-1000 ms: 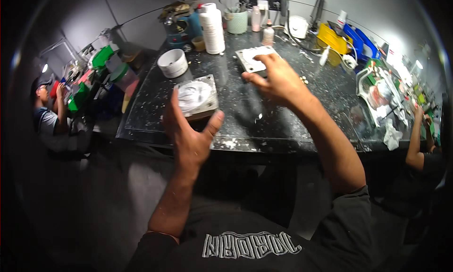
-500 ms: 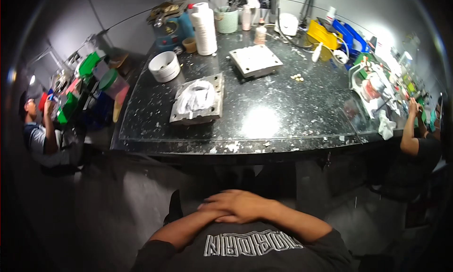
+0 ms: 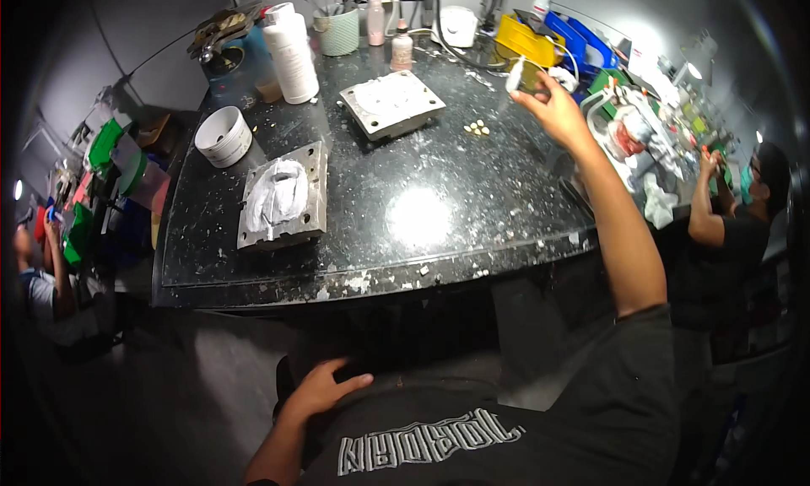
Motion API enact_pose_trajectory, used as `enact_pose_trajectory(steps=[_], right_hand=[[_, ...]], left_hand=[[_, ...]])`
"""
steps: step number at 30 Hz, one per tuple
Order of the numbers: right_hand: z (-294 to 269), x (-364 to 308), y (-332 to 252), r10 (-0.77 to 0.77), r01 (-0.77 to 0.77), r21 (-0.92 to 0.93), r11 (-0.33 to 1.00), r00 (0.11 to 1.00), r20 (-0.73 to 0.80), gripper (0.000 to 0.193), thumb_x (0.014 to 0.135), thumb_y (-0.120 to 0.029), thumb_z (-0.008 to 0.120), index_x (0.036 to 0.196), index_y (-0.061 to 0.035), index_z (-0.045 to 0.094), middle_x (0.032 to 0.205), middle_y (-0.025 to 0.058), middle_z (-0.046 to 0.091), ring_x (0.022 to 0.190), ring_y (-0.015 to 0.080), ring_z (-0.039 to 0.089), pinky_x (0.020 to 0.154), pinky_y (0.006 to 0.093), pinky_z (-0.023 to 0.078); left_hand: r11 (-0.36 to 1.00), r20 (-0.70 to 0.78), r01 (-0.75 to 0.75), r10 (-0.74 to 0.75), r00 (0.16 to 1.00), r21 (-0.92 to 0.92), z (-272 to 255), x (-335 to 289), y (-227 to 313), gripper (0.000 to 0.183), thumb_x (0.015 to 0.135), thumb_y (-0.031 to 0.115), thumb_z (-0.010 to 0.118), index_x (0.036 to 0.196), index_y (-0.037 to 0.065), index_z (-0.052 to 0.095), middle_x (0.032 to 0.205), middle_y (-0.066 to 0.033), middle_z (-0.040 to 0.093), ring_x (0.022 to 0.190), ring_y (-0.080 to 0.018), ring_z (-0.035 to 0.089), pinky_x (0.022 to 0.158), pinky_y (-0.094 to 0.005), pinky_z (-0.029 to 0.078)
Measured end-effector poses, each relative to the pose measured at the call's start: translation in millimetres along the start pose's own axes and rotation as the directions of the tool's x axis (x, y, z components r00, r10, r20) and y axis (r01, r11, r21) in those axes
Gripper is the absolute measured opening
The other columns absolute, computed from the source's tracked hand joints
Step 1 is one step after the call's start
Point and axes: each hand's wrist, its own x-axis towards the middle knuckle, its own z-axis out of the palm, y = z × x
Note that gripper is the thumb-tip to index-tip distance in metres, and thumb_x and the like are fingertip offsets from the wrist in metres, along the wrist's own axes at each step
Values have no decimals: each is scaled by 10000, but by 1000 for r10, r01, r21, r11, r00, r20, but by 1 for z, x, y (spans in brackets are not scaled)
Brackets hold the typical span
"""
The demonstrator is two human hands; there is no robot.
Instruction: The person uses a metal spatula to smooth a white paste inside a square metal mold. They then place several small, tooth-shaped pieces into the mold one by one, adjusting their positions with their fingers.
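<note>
My right hand [image 3: 553, 110] reaches across the bench at the right, thumb and fingers apart. Close to its fingertips is a small white squeeze bottle [image 3: 515, 74] with a narrow nozzle; whether they touch it is hard to tell. My left hand [image 3: 325, 389] rests low in front of my body, slightly blurred, thumb spread and nothing in it. On the left of the bench lies a metal mould half [image 3: 315, 182] with a whitish shaped piece [image 3: 280, 191] on it. A second mould block [image 3: 395, 105], topped with white, lies farther back.
The speckled black bench [image 3: 363, 207] also holds a white tub [image 3: 224, 137], a tall white bottle [image 3: 291, 56], a green pot of tools [image 3: 337, 35], small pale pieces [image 3: 477, 128] and a yellow bin [image 3: 527, 40]. Co-workers sit at both sides; one person [image 3: 734, 199] is at right.
My clasped hands have parted. The right has gone forward and right to the small bottle, while the left stays low near my body. The view has shifted, moving the bench leftward.
</note>
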Motion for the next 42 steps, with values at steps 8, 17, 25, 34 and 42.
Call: enact_pose_trajectory(steps=[8,17,25,34,42], right_hand=[[34,107,84,-70,79,-165,983,996,63,480,958,-415,754,1144,28,733,1074,231,773,991,367,744,907,459,554],[-23,-51,-72,-180,-96,402,911,783,595,428,1016,-153,726,1387,-36,548,1136,88,740,958,161,724,827,307,595],[-53,-115,-97,-444,640,-79,764,612,654,439,908,-172,785,1340,-214,722,1081,91,727,951,306,718,856,390,583],[-50,-130,-111,-490,739,-179,649,586,645,392,941,-202,747,1330,-248,728,1095,67,706,1004,294,707,861,404,584],[-51,-130,-110,-480,742,-184,645,580,658,367,931,-207,749,1296,-244,743,1058,55,699,1016,287,710,858,410,602]], left_hand=[[634,-437,-576,773,460,515,-214,-10,99,1162,581,415,990,1541,-4,488,1617,-188,466,1527,-339,411,1261,-452,299],[665,-270,-666,746,608,338,-217,65,114,1282,552,318,965,1649,122,329,1578,-176,381,1500,-358,400,1245,-445,345],[527,-270,-561,836,478,639,-175,57,155,1328,531,364,998,1662,155,335,1626,-185,354,1515,-402,363,1262,-492,322],[481,-278,-625,873,400,615,-197,23,161,1368,531,520,997,1666,138,334,1702,-171,332,1583,-349,297,1297,-486,253],[225,43,-818,956,291,530,-181,-94,194,947,824,466,888,1566,82,441,1586,-187,455,1496,-315,400,1257,-458,310]])
